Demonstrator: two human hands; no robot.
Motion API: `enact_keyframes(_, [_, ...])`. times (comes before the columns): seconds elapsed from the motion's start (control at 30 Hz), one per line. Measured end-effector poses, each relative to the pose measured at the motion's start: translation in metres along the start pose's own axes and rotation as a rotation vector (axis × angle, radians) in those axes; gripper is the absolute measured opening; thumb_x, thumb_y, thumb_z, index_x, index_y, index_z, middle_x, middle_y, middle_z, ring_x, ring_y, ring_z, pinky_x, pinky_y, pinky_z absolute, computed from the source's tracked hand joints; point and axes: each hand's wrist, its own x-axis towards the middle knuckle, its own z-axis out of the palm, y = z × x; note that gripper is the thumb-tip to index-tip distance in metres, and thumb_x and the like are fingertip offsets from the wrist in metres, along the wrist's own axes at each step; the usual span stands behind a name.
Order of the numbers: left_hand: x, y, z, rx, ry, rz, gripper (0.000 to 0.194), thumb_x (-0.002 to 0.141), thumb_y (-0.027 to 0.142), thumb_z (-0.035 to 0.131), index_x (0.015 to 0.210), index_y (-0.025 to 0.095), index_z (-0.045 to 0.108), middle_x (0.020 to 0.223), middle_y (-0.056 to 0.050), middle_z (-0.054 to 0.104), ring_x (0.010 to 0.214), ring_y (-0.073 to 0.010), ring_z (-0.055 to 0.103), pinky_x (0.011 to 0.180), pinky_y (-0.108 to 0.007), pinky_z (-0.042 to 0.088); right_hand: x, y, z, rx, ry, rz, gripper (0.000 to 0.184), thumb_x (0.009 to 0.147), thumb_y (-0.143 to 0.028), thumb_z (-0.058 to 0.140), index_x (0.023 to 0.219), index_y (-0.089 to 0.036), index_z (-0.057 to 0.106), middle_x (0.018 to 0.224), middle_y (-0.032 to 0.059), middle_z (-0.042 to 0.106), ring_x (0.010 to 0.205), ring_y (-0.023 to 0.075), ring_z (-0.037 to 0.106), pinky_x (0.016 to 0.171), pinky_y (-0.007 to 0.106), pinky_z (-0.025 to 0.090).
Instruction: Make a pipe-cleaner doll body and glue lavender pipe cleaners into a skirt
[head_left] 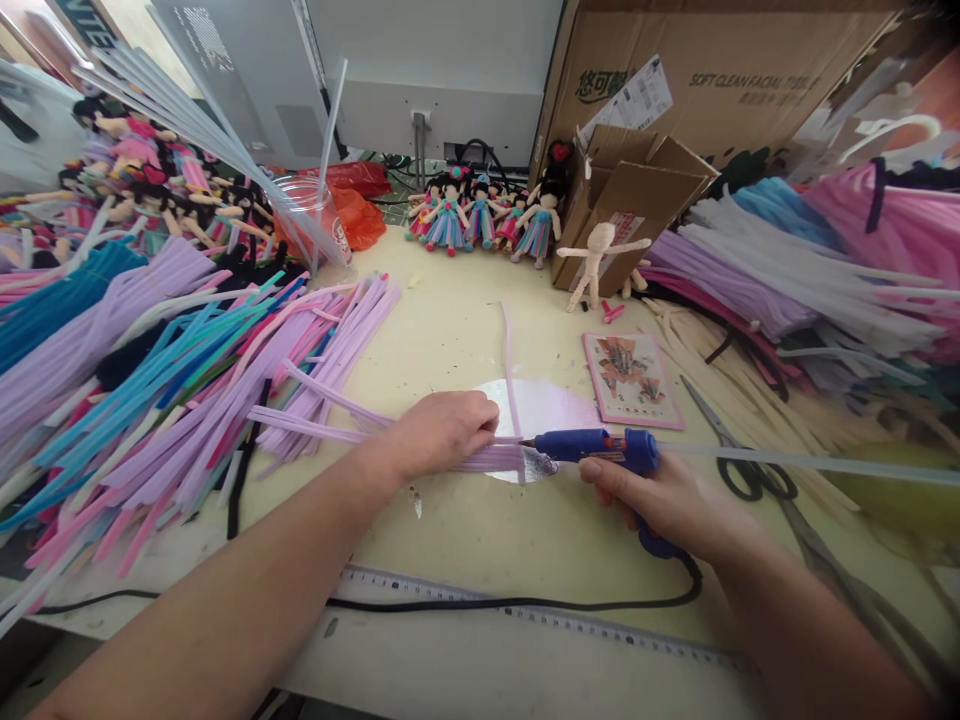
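Observation:
My right hand (pixel 652 495) is wrapped round a blue hot glue gun (pixel 600 450), which points left; a clear glue stick (pixel 810 460) runs out of its back. The nozzle meets the ends of several lilac pipe cleaners (pixel 487 458) laid side by side. My left hand (pixel 442 430) is closed over these pipe cleaners, whose long ends stretch out to the left. One lilac pipe cleaner (pixel 508 350) lies crosswise, pointing away from me. Under the work lies a shiny silvery round sheet (pixel 555 405).
Bundles of coloured pipe cleaners (pixel 202 390) cover the left side, more (pixel 795 270) the right. Small dolls (pixel 480 215) stand at the back by a cardboard box (pixel 630 200). Scissors (pixel 739 450) and a picture card (pixel 632 380) lie right. A black cord (pixel 517 603) crosses a measuring tape (pixel 570 622) in front.

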Motion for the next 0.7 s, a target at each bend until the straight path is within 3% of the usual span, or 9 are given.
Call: enact_keyframes(0.7, [0.0001, -0.0007, 0.0000, -0.014, -0.012, -0.015, 0.014, 0.089, 0.021, 0.049, 0.084, 0.017, 0.062, 0.088, -0.002, 0.065, 0.081, -0.0160, 0.058, 0.070, -0.028, 0.039, -0.0010, 0.0035, 0.0000, 0.000, -0.014, 0.001, 0.042, 0.077, -0.062, 0.058, 0.079, -0.019, 0.060, 0.058, -0.0035, 0.054, 0.047, 0.0103, 0.051, 0.044, 0.024, 0.042])
